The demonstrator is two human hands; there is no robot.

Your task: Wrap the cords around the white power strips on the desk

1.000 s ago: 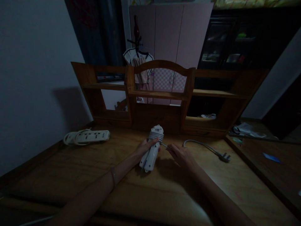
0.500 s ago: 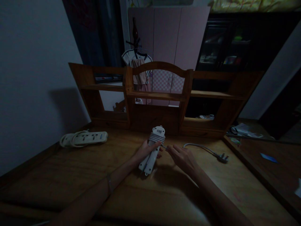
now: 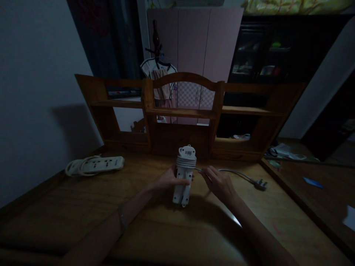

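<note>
A white power strip [image 3: 182, 193], underside facing me, is gripped by my left hand [image 3: 169, 181], the thumb lying across its lower half. Several turns of its grey cord [image 3: 186, 162] wrap around the upper part, below a small label. My right hand [image 3: 217, 183] pinches the cord just right of the strip, the fingers closed on it. From there the loose cord runs right over the desk to a plug [image 3: 260, 184] with its prongs showing. The fingers of my left hand behind the strip are mostly hidden.
A second white power strip [image 3: 104, 164] with its cord looped over it lies at the desk's left. Along the back edge of the wooden desk [image 3: 133, 229] stands a wooden shelf unit [image 3: 183, 112]. Beyond the right edge are a blue card [image 3: 313, 182] and plastic bags [image 3: 285, 152].
The power strip has turned more upright, and my left thumb has slid down from the cord turns to the lower body. My right hand has moved slightly right, still on the cord.
</note>
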